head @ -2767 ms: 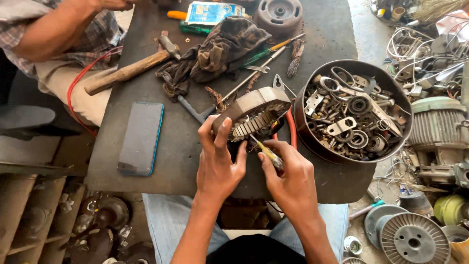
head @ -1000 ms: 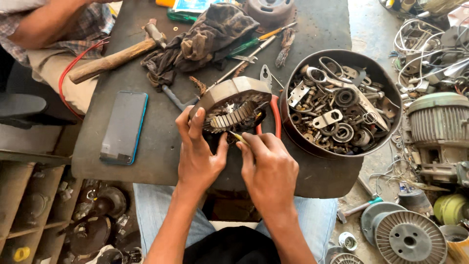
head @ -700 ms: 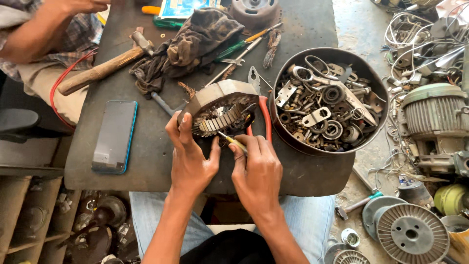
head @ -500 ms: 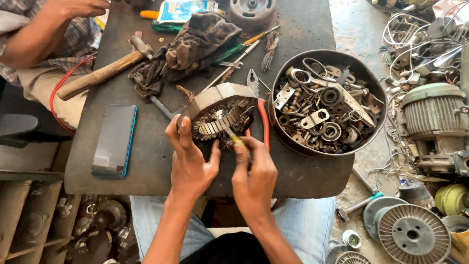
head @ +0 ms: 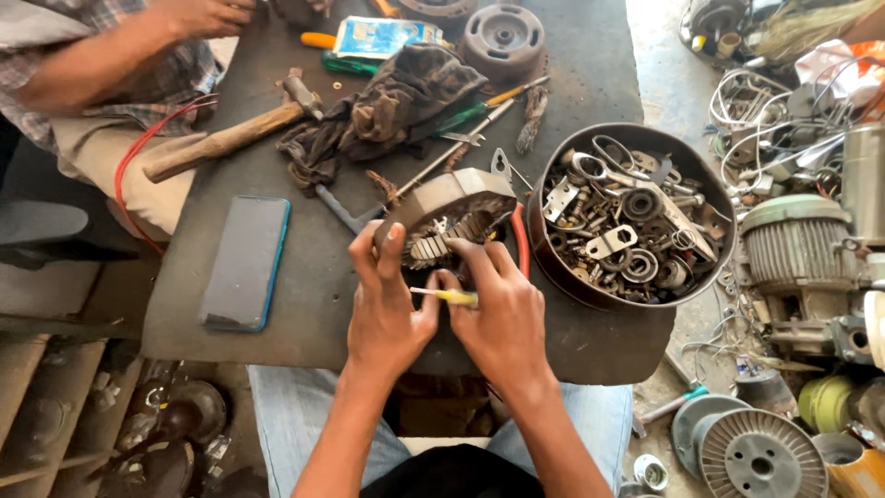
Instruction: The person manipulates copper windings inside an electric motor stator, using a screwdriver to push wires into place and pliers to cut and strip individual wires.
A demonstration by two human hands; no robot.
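A round metal motor stator [head: 449, 214] with copper windings is seen tilted on its edge on the dark workbench [head: 304, 304], and all places below are told from this stator. The left hand [head: 387, 309] is placed just at its near-left side; the fingers are stretched upward and pressed against the outer ring, with the thumb bent toward the other hand. The right hand [head: 502, 314] is placed at its near-right side, and its fingers are curled over the windings. A small yellow-handled screwdriver [head: 449, 296] is pinched between the thumb and fingers of the right hand, lying almost level between the two hands, and the thumb of the left hand touches it. The tip of the tool cannot be seen.

Just to the right of the stator a round dark metal bowl [head: 714, 198] full of brackets, bearings and rings is standing, and a red wire [head: 522, 242] is bent between the two. Well to the left a blue-edged phone [head: 246, 263] is laid flat. Beyond the stator a dirty rag [head: 387, 101] is heaped, with a wooden-handled hammer [head: 226, 138] to its left. At the far left the arm of another person [head: 111, 60] is seen, apart from the hands at work.
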